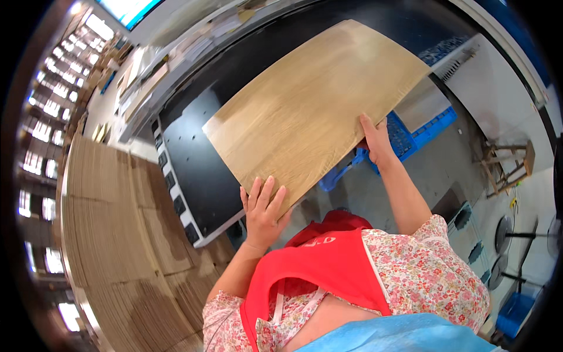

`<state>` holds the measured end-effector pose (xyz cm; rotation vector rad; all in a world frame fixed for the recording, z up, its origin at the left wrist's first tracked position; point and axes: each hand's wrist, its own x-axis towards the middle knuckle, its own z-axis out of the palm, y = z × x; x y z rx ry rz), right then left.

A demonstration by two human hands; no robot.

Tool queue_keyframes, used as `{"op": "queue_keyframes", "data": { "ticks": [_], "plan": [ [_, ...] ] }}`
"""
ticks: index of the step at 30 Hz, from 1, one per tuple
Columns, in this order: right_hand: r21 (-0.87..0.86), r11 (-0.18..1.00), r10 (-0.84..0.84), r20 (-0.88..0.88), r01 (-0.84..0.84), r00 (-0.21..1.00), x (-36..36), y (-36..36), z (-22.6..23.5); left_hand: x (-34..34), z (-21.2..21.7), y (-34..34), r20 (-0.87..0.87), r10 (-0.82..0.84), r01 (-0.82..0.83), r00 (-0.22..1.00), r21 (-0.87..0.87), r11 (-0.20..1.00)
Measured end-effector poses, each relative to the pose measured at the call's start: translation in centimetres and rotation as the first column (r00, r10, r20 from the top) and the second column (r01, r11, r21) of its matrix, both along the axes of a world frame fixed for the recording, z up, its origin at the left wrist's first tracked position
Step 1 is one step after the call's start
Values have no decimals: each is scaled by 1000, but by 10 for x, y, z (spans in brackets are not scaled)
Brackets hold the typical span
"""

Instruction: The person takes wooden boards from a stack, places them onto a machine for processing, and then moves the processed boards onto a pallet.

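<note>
In the head view, gripping the wooden board (316, 111) with the right hand (378, 141), thumb on the top face, fingers lost beneath the edge. Touching its near corner with the left hand (264, 214), fingers spread over the top face; impossible to tell whether also pinching from below, with the underside hidden. Stretching out ahead of both hands, over the black surface (190, 170) and hiding much of it; hard to judge whether resting flat or partly raised. Showing only part of a blue crate (431, 134) just right of the right hand, with a pale panel (422, 105) at it, both cut off by the board. Packed left of the left hand with cardboard stacks (105, 234), then blurring toward the dark rim. Standing well right of the right hand as a wooden stool (509, 167), bent by the lens.
</note>
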<state>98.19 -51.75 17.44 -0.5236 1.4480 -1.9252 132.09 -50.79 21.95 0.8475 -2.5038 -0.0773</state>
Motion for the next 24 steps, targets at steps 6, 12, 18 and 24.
{"op": "queue_keyframes", "data": {
  "ticks": [6,12,18,24],
  "plan": [
    [36,997,62,23,-63,998,73,6,1,66,10,1,35,27,-30,999,82,996],
    [157,981,96,108,-112,990,119,12,29,107,10,5,56,43,-49,998,107,993],
    [99,977,181,98,-190,979,145,16,18,147,12,7,198,47,-69,979,109,992],
    [286,920,220,194,-270,956,137,36,1,212,109,-57,353,486,-461,799,-160,873]
  ]
}}
